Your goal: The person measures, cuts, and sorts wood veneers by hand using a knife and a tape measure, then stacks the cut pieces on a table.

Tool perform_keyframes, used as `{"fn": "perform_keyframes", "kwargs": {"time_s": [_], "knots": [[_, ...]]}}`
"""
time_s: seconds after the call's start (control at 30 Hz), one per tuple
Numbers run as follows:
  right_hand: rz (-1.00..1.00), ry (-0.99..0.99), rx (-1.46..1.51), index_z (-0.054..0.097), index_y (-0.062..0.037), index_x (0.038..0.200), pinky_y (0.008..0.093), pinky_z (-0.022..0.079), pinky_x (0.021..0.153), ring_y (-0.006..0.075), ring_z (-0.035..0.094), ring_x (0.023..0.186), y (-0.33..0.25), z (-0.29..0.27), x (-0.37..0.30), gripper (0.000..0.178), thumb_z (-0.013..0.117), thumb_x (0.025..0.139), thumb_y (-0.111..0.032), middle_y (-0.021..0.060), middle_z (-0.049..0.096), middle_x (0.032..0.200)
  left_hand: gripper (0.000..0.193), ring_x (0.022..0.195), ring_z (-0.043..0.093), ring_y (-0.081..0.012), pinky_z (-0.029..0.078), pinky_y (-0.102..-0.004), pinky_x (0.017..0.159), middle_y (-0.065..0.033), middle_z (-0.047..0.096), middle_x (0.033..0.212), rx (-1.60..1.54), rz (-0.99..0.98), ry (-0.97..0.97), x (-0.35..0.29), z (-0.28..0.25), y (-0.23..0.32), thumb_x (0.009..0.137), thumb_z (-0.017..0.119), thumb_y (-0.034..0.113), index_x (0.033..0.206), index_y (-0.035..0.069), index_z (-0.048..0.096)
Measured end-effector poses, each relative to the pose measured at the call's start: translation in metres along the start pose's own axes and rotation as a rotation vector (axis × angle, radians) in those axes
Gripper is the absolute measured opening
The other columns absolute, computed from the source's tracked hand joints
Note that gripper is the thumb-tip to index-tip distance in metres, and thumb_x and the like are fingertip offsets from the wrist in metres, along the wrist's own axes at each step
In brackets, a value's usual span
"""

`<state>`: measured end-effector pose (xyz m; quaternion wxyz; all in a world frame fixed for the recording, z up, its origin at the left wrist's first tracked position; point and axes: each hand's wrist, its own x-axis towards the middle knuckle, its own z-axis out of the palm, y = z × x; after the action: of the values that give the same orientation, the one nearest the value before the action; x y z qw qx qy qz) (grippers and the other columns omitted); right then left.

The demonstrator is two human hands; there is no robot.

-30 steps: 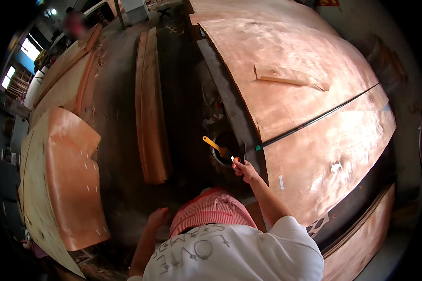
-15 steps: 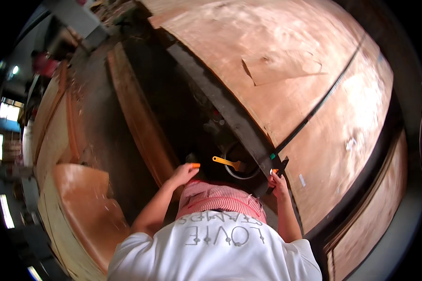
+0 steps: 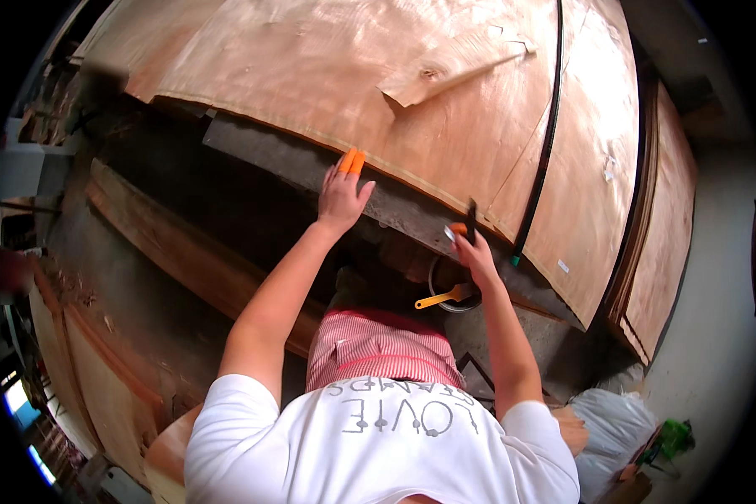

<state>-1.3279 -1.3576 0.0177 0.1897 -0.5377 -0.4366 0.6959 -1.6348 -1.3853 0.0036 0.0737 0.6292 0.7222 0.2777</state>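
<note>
My left hand (image 3: 341,198) reaches forward with its fingers stretched out, two of them in orange finger covers. Its fingertips are at the near edge of a large, light-brown wood veneer sheet (image 3: 302,84). My right hand (image 3: 476,257) is closed around a dark, slim tool (image 3: 471,220), blurred, so its exact kind is unclear. Orange and whitish bits show at that hand's fingers. Below it, a yellow-handled brush (image 3: 435,300) lies across a round container (image 3: 455,309). A torn veneer flap (image 3: 445,74) rests on the sheet.
A long black strip (image 3: 546,151) with a green end crosses the sheet. Beneath the sheet runs a grey ledge (image 3: 260,151). A wooden board (image 3: 168,235) lies left of me. More stacked sheets (image 3: 668,202) stand right, near a whitish plastic bag (image 3: 615,433).
My view has turned to the right. My left hand has moved forward from near my lap to the sheet's edge, and my right hand has risen with the dark tool.
</note>
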Motion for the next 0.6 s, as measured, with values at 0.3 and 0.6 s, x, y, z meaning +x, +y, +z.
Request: {"fn": "perform_keyframes", "kwargs": {"time_s": [0.3, 0.6], "knots": [[-0.267, 0.298, -0.585, 0.057, -0.0032, 0.087, 0.0316, 0.047, 0.064, 0.0201, 0.061, 0.071, -0.068, 0.125, 0.186, 0.03, 0.068, 0.073, -0.027, 0.0088, 0.062, 0.074, 0.074, 0.132, 0.019, -0.0209, 0.013, -0.0512, 0.104, -0.0076, 0.023, 0.143, 0.237, 0.109, -0.258, 0.016, 0.021, -0.022, 0.079, 0.052, 0.048, 0.135, 0.005, 0.028], [-0.132, 0.355, -1.205, 0.06, -0.0066, 0.079, 0.0376, 0.047, 0.067, 0.0294, 0.061, 0.077, -0.094, 0.112, 0.165, 0.04, 0.066, 0.069, -0.045, 0.0131, 0.063, 0.077, 0.071, 0.132, 0.02, -0.0219, 0.014, -0.0516, 0.104, -0.008, 0.025, 0.142, 0.178, 0.07, -0.309, 0.021, 0.013, -0.024, 0.078, 0.057, 0.042, 0.133, 0.005, 0.031]]}}
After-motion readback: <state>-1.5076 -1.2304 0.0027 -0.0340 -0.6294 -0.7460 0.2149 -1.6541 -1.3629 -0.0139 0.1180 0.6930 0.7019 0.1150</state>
